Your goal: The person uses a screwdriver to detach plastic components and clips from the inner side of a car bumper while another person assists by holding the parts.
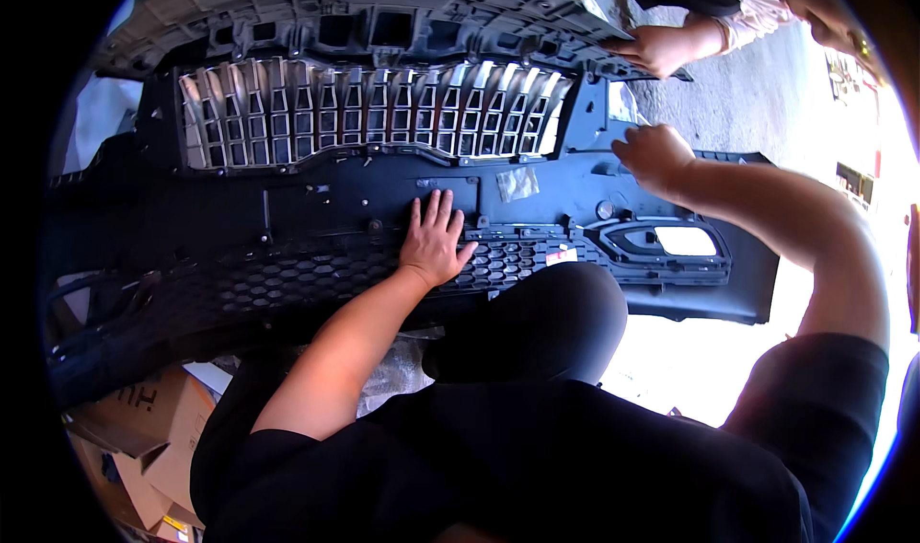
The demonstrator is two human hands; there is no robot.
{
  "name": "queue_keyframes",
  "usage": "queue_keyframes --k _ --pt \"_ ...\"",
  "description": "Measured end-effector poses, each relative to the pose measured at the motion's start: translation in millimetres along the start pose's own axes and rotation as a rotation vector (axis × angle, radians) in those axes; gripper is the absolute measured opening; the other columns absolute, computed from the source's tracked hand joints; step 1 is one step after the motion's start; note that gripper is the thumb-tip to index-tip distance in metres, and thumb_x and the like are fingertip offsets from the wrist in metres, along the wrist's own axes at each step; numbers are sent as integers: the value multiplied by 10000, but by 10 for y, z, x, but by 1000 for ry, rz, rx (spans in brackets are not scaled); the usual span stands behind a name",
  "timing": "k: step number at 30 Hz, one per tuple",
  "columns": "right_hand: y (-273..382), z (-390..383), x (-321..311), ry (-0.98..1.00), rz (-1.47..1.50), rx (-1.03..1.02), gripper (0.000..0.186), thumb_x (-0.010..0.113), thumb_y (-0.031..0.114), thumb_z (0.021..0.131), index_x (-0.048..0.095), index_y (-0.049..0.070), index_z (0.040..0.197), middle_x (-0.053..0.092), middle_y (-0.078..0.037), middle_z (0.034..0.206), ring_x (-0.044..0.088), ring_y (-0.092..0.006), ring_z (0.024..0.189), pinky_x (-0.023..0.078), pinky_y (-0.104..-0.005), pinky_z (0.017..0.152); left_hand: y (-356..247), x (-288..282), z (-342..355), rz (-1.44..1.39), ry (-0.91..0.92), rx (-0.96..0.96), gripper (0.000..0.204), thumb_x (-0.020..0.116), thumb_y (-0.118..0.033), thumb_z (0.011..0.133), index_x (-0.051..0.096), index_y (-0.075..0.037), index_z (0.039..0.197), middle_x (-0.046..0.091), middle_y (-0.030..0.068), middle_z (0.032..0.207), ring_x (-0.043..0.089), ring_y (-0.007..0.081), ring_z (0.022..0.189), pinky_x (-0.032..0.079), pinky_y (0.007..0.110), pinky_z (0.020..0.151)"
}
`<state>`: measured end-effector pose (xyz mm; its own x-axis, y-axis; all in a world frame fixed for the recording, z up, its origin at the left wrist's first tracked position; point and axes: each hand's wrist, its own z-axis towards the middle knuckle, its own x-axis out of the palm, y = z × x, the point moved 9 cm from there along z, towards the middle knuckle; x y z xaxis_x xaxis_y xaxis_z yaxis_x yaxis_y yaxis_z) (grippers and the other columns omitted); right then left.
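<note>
A large black car bumper lies in front of me with its inner side showing. My left hand rests flat on its middle, fingers spread, just above the honeycomb mesh. Over the right part of the bumper, my right hand is closed with its fingers curled down. What they hold, if anything, is hidden. A silver slatted grille sits in the upper opening of the bumper. Between my hands lies a small clear plastic bag.
Another person's hand touches the right end of a dark ribbed panel along the far side. An oval-framed trim piece is at the bumper's lower right. My bent knee is close to the near edge. Cardboard boxes stand at lower left.
</note>
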<state>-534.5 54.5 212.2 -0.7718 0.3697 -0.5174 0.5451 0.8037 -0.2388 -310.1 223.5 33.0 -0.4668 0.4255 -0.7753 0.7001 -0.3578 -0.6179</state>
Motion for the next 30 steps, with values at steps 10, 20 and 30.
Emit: queue_keyframes --k 10,20,30 --pt "-482 -147 552 608 969 767 416 570 427 1045 733 44 1056 718 -133 874 741 -236 884 596 -347 690 23 -21 -14 35 7 -1 636 607 -530 946 651 -29 1336 402 253 1589 319 415 1509 190 627 1227" --pt "-232 -171 -152 -304 315 301 223 699 212 915 641 107 1103 634 -109 1043 706 -334 828 580 -421 716 -4 8 -16 40 24 -13 631 604 -533 948 651 -40 1340 395 241 1595 311 409 1513 198 623 1225" --pt "-298 -586 -190 -1325 531 554 102 678 151 920 666 53 892 644 -135 828 653 -344 670 545 -413 617 -66 -6 23 59 49 9 609 619 -508 950 644 -52 1353 396 237 1598 313 416 1511 214 608 1225"
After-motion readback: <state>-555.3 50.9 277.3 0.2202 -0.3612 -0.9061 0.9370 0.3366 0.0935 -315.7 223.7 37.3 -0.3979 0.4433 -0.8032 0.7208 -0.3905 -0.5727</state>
